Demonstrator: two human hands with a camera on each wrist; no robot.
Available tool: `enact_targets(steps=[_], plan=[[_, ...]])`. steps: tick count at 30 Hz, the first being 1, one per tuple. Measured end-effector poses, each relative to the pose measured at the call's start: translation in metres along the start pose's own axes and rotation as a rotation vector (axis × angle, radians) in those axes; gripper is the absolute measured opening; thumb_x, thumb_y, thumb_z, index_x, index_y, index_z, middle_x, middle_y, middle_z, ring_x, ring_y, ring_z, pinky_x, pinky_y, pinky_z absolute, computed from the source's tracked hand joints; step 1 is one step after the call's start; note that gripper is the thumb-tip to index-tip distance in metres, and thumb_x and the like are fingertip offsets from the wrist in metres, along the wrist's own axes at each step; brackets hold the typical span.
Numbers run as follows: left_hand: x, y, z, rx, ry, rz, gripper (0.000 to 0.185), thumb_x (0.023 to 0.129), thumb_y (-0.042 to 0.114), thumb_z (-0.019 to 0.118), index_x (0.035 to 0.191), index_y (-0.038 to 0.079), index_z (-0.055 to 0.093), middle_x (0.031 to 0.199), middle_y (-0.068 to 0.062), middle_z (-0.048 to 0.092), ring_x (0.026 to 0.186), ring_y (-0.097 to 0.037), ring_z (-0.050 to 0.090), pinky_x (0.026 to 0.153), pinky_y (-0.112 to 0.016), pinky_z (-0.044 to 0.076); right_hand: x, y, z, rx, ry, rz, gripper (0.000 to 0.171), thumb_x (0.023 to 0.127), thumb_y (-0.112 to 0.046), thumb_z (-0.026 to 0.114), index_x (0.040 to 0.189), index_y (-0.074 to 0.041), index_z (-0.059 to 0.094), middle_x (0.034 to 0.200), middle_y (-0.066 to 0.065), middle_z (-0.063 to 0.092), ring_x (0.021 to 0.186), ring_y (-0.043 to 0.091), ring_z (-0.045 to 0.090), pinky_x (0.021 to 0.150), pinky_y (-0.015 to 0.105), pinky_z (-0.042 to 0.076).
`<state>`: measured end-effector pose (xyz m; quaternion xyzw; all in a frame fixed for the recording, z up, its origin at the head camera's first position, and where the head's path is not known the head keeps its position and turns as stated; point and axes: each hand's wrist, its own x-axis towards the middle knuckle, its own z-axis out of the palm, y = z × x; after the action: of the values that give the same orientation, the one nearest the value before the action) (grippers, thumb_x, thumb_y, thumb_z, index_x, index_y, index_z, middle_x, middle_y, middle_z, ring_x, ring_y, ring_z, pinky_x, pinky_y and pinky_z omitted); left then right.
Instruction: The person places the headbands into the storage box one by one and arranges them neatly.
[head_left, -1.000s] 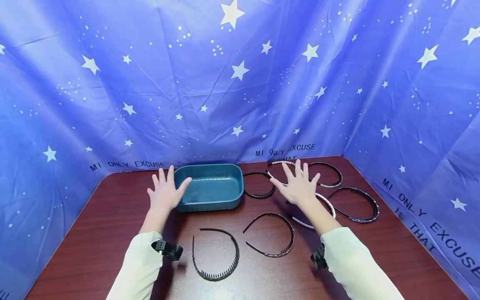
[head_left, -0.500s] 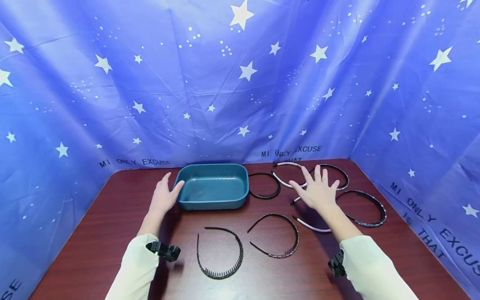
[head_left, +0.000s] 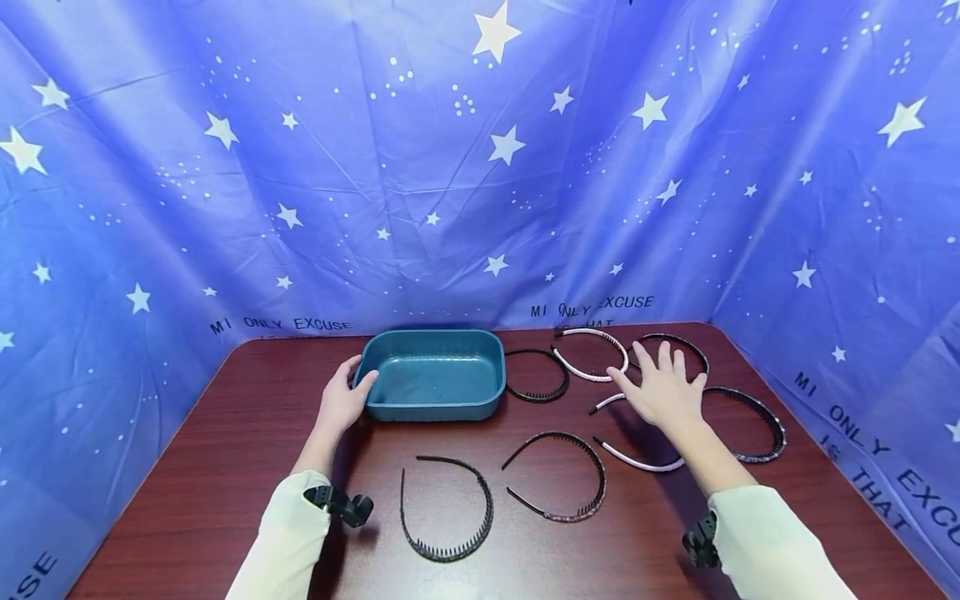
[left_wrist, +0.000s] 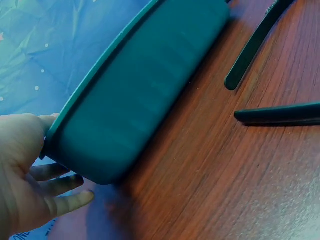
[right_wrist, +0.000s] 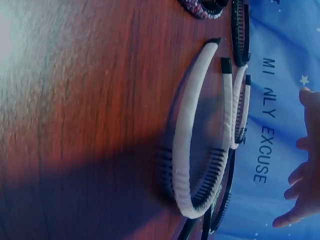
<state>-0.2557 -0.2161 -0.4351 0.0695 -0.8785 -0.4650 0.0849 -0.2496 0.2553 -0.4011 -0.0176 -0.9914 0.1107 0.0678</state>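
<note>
The left hand (head_left: 341, 403) grips the left end of the teal plastic basin (head_left: 435, 377), thumb on the rim, at the back of the dark wood table (head_left: 225, 467). Toothed headbands lie right of the basin. The right hand (head_left: 663, 392) hovers with fingers spread above a white headband (head_left: 637, 457), holding nothing.

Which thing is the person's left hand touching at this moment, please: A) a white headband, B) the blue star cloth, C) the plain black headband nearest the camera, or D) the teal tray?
D: the left hand grips the left end of the teal tray, thumb on its rim in the left wrist view, while the right hand hovers spread over the headbands.
</note>
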Motion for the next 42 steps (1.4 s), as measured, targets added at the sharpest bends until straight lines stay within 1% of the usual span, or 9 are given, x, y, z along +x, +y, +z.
enact_targets(steps=[4,9,13,16,19,28,33,36,42], plan=[[0.000,-0.002,0.001,-0.043,0.019,-0.009,0.054,0.095,0.026,0.052,0.141,0.005,0.035,0.140,-0.024,0.042,0.126,-0.036,0.043,0.106,-0.047,0.034,-0.001,0.007,0.000,0.006,0.026,0.000,0.082,0.089,-0.069,0.029,0.144,-0.009,0.028,0.146,0.037,0.017,0.135,0.051,0.015,0.093,0.079,0.012],[0.000,-0.002,0.003,-0.090,0.037,-0.025,0.052,0.095,0.023,0.052,0.141,0.004,0.035,0.139,-0.025,0.044,0.124,-0.037,0.045,0.105,-0.047,0.035,-0.002,0.016,-0.003,0.024,0.033,0.011,0.080,0.090,-0.067,0.032,0.143,-0.007,0.030,0.143,0.037,0.022,0.132,0.051,0.019,0.091,0.078,0.018],[0.000,-0.002,0.005,-0.123,0.028,-0.051,0.052,0.096,0.020,0.051,0.142,0.004,0.034,0.140,-0.026,0.042,0.126,-0.038,0.043,0.106,-0.048,0.034,-0.005,0.025,-0.006,0.034,0.042,0.028,0.080,0.090,-0.066,0.033,0.142,-0.006,0.032,0.138,0.035,0.029,0.126,0.051,0.027,0.086,0.075,0.025],[-0.001,-0.001,0.006,-0.135,0.020,-0.067,0.051,0.097,0.020,0.049,0.142,0.004,0.033,0.142,-0.025,0.039,0.129,-0.037,0.040,0.109,-0.048,0.031,-0.007,0.033,-0.009,0.042,0.066,0.040,0.078,0.090,-0.064,0.035,0.140,-0.004,0.034,0.135,0.035,0.034,0.119,0.054,0.035,0.082,0.073,0.030],[-0.001,-0.001,0.007,-0.143,0.018,-0.076,0.050,0.097,0.019,0.048,0.143,0.005,0.033,0.144,-0.024,0.037,0.131,-0.037,0.038,0.110,-0.048,0.030,-0.008,0.041,-0.011,0.052,0.086,0.054,0.075,0.091,-0.061,0.038,0.138,-0.002,0.036,0.134,0.035,0.036,0.113,0.057,0.039,0.078,0.072,0.033],[0.001,-0.007,0.007,-0.170,0.035,-0.099,0.049,0.097,0.018,0.046,0.143,0.008,0.034,0.146,-0.022,0.035,0.132,-0.037,0.037,0.109,-0.048,0.031,-0.010,0.071,-0.018,0.091,0.109,0.122,0.073,0.090,-0.056,0.045,0.134,0.002,0.040,0.127,0.036,0.044,0.107,0.058,0.043,0.073,0.066,0.038],[-0.001,-0.009,0.005,-0.179,0.050,-0.098,0.049,0.096,0.016,0.046,0.143,0.006,0.034,0.145,-0.024,0.036,0.131,-0.037,0.038,0.109,-0.049,0.031,-0.013,0.089,-0.021,0.092,0.086,0.179,0.072,0.090,-0.055,0.044,0.132,0.003,0.040,0.123,0.040,0.044,0.105,0.059,0.044,0.071,0.063,0.040],[-0.003,-0.008,0.006,-0.180,0.048,-0.096,0.048,0.096,0.014,0.046,0.142,0.005,0.035,0.144,-0.024,0.036,0.131,-0.037,0.037,0.109,-0.049,0.030,-0.017,0.100,-0.021,0.097,0.071,0.218,0.071,0.091,-0.054,0.045,0.132,0.004,0.040,0.123,0.040,0.043,0.106,0.058,0.044,0.073,0.062,0.040],[-0.004,-0.004,0.008,-0.178,0.047,-0.089,0.048,0.096,0.013,0.046,0.142,0.005,0.035,0.145,-0.025,0.036,0.131,-0.039,0.037,0.109,-0.050,0.030,-0.027,0.124,-0.023,0.115,0.050,0.292,0.073,0.090,-0.054,0.044,0.132,0.005,0.039,0.123,0.041,0.041,0.105,0.059,0.042,0.073,0.061,0.040]])
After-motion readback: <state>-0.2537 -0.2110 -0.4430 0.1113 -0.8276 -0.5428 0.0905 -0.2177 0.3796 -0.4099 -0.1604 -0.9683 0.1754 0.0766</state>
